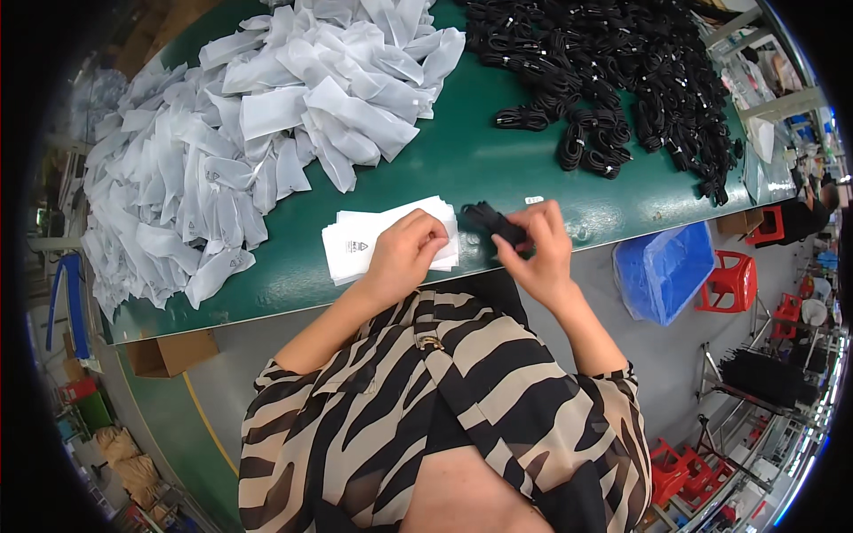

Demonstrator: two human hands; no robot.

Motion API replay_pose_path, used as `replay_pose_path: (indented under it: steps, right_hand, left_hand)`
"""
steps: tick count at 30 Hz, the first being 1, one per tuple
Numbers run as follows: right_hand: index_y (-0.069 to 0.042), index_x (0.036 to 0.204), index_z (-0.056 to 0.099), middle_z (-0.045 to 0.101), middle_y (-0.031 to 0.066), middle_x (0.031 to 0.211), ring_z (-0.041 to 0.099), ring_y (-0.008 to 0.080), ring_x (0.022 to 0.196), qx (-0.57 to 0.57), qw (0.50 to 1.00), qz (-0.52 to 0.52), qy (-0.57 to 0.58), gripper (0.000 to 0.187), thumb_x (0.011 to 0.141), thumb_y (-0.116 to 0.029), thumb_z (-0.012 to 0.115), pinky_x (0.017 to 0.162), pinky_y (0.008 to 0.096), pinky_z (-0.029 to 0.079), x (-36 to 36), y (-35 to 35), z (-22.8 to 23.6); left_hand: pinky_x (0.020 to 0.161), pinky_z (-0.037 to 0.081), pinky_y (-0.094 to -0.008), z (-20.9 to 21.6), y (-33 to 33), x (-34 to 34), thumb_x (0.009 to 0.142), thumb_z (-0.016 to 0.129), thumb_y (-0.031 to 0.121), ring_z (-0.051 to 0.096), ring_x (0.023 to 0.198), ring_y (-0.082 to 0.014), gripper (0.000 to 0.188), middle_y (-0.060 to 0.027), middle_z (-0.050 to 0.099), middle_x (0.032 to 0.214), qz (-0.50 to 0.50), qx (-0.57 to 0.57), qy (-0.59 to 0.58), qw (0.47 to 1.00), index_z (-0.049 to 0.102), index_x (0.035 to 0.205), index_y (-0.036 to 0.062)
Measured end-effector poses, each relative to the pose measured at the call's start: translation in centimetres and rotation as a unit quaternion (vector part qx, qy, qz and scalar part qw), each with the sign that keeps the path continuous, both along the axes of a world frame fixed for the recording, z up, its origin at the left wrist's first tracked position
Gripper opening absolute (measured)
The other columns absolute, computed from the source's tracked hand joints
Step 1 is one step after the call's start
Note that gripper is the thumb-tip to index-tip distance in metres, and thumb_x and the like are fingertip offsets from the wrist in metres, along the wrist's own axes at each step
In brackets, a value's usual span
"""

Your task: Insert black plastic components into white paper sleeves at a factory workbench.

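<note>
A short stack of flat white bags [348, 253] lies at the near edge of the green table, the top one with small dark print. Over the right part of this stack is my left hand [398, 256], fingers curled and thumb pressed in, pinching at the top bag; the fingertips are partly hidden. Just right of the stack, my right hand [544, 253] grips a coiled black cable [490, 222] between thumb and fingers, held a little above the table. The coil's far end points toward the bags.
A large heap of filled white bags [191, 169] covers the table's left and back. Many coiled black cables [595, 67] are piled at the back right. A blue lined bin [665, 271] and a red stool [730, 282] stand beyond the edge; a cardboard box [173, 353] sits below left.
</note>
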State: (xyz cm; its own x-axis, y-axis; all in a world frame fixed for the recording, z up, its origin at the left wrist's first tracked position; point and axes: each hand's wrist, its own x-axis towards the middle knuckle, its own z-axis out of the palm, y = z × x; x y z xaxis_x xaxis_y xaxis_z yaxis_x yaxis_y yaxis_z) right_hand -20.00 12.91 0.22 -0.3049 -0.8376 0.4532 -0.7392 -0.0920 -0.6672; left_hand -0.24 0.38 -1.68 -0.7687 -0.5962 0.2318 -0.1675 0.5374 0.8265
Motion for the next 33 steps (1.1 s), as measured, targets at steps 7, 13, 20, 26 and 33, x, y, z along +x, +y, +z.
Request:
replay_pose_path:
  steps: [7,13,20,26,33]
  right_hand:
    - [-0.006,0.1,0.069,0.05,0.0077,0.086,0.057,0.0217,0.066,0.012,0.985,0.055,0.166,0.034,0.069,-0.007,0.082,0.051,0.0336,0.046,0.7,1.2,0.4]
    - [-0.006,0.105,0.068,0.051,0.0065,0.086,0.055,0.0191,0.064,0.037,0.984,0.148,0.091,0.035,0.072,-0.005,0.081,0.053,0.0301,0.046,0.3,0.5,-0.3]
    - [-0.003,0.119,0.062,0.054,0.0084,0.109,0.06,0.0138,0.084,0.091,0.972,0.153,-0.155,0.045,0.078,0.001,0.08,0.068,0.0271,0.051,1.1,-0.3,-0.3]
    - [-0.001,0.108,0.067,0.062,0.0155,0.108,0.063,0.0183,0.085,-0.116,0.988,0.097,-0.037,0.027,0.082,0.007,0.07,0.071,0.0277,0.053,-1.3,-4.4,0.8]
    - [-0.008,0.126,0.061,0.062,0.0111,0.116,0.058,0.0323,0.105,-0.014,0.961,-0.086,0.262,0.043,0.084,-0.003,0.067,0.084,0.0426,0.052,-10.8,-10.4,-2.1]
  left_hand:
    - [0.065,0.042,-0.0243,-0.1,-0.4,0.2,0.09,0.065,0.0,0.05,0.072,-0.011,0.005,-0.0051,0.061,0.088,0.026,0.163,0.017,0.986,0.061,0.093,-0.0013]
    - [0.07,0.045,-0.029,0.9,0.1,-0.2,0.087,0.066,-0.001,0.056,0.082,-0.0172,0.006,-0.0062,0.063,0.097,-0.061,0.018,0.086,0.994,0.061,0.091,0.0017]
    - [0.077,0.046,-0.0349,2.5,-0.3,-0.5,0.085,0.066,0.0,0.057,0.093,-0.0221,0.008,-0.0068,0.063,0.102,-0.068,-0.056,0.074,0.993,0.06,0.089,0.0032]
    - [0.072,0.043,-0.0248,4.6,-3.9,-0.6,0.093,0.064,0.007,0.054,0.085,-0.0105,0.007,-0.0019,0.06,0.098,-0.016,0.222,0.227,0.948,0.061,0.095,0.0011]
    - [0.084,0.047,-0.0262,9.7,-11.8,-0.9,0.098,0.061,0.01,0.056,0.09,-0.012,0.025,-0.004,0.061,0.106,0.256,-0.053,0.284,0.922,0.063,0.122,0.0015]
